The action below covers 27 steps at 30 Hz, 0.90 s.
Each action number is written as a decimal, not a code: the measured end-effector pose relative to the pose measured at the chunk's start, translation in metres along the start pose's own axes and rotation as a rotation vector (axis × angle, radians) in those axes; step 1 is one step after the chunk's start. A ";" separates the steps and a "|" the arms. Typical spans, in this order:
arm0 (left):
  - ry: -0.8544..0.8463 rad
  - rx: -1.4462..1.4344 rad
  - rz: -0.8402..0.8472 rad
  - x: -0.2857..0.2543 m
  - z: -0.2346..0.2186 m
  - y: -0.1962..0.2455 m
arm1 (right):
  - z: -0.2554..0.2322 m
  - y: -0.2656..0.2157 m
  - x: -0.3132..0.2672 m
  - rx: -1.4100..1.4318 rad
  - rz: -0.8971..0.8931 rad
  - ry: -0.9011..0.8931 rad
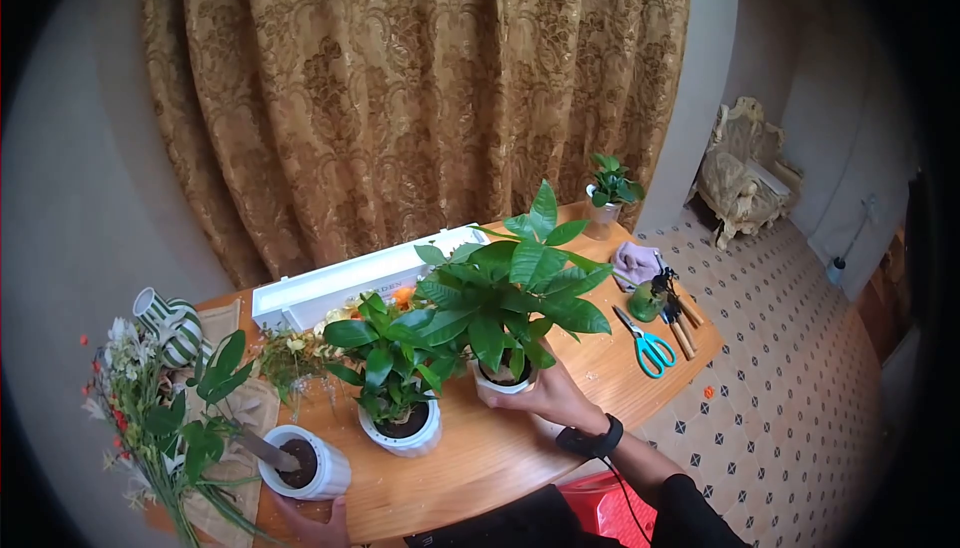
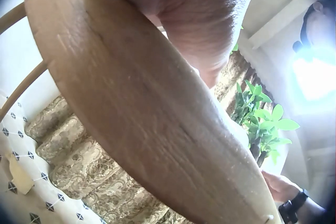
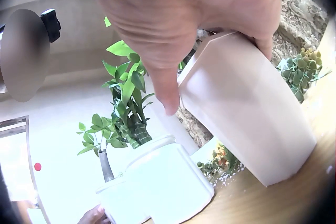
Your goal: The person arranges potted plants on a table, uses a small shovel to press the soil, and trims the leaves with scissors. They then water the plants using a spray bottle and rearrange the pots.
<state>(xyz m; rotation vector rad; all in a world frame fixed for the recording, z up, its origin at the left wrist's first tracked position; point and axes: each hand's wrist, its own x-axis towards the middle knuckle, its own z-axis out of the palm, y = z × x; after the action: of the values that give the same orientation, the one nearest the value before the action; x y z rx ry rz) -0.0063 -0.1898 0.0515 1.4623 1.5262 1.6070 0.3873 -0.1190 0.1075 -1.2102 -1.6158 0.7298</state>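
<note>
My right hand (image 1: 555, 398) grips a faceted white pot (image 3: 247, 113) holding a broad-leaved green plant (image 1: 520, 293); thumb and fingers lie on opposite sides near its rim in the right wrist view. At the table's near left, my left hand (image 1: 312, 526) is around the lower near side of a ribbed white pot (image 1: 335, 473), with some fingers hidden. This pot holds a thick-stemmed plant leaning left. Between the hands, untouched, stands another white pot (image 1: 425, 438) with a bushy plant (image 1: 385, 358).
A long white planter box (image 1: 330, 288) lies at the back. Left are artificial flowers (image 1: 120, 388) and a green-striped vase (image 1: 180, 328). Right are turquoise scissors (image 1: 652, 353), wooden-handled tools (image 1: 683, 333), a cloth (image 1: 635, 260) and a small plant in a clear container (image 1: 600, 220).
</note>
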 end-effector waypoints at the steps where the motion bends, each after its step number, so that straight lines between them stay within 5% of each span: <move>1: 0.012 0.040 -0.001 -0.001 0.000 -0.001 | 0.000 -0.001 0.001 -0.039 -0.027 0.000; 11: -0.055 -0.017 0.058 0.006 0.005 0.002 | 0.002 0.007 -0.001 0.086 0.043 0.068; 17: -0.074 -0.165 0.016 0.007 0.016 0.002 | -0.033 -0.014 0.014 -0.083 -0.127 0.167; 19: -0.045 0.102 -0.024 0.002 0.010 -0.006 | -0.050 -0.019 0.026 0.070 -0.067 0.188; 23: -0.065 0.119 0.017 0.004 0.009 -0.013 | -0.095 -0.006 0.069 0.102 -0.136 0.288; 26: -0.032 -0.025 0.026 0.000 0.005 -0.030 | -0.137 0.027 0.106 -0.231 -0.172 0.449; 27: -0.031 0.164 0.033 -0.002 0.001 -0.033 | -0.148 0.036 0.117 -0.300 -0.139 0.513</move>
<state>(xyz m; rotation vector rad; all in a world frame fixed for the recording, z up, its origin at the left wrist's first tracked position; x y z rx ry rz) -0.0154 -0.1829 0.0200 1.5988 1.6573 1.5003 0.5316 -0.0082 0.1702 -1.3459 -1.3812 0.0697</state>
